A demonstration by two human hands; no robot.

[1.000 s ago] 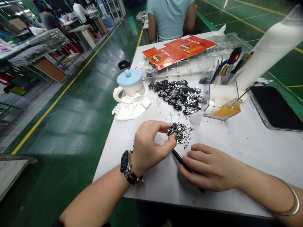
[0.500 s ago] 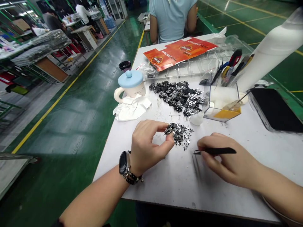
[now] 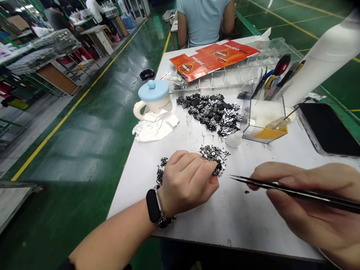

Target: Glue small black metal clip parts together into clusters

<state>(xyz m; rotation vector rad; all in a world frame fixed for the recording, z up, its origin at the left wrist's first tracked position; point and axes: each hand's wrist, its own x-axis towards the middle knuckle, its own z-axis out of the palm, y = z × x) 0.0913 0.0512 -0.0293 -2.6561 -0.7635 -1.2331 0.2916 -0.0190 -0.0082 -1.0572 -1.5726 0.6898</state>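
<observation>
My left hand (image 3: pixel 188 180), a watch and beaded bracelet at its wrist, is closed with its knuckles up beside a pile of small silver and black metal parts (image 3: pixel 210 150). Its fingertips hide what they pinch; a dark piece (image 3: pixel 217 170) shows against them, but I cannot tell whether it is held or lies in the pile. Black tweezers (image 3: pixel 253 182) are gripped in my right hand (image 3: pixel 312 191). Their tips are slightly apart, point left and have nothing between them. Several small black curved pieces (image 3: pixel 160 175) lie left of my left hand.
A larger heap of black and silver parts (image 3: pixel 210 112) lies farther back. Around it are a lidded mug (image 3: pixel 157 103), a crumpled tissue (image 3: pixel 156 127), a clear tool holder (image 3: pixel 264 122), a phone (image 3: pixel 329 127) and an orange printed sheet (image 3: pixel 213 60). A person (image 3: pixel 205 22) sits beyond the table.
My left hand has turned over, knuckles up, hiding the small black and silver part it pinched before. My right hand has swung the tweezers from lying across its fingers to pointing left.
</observation>
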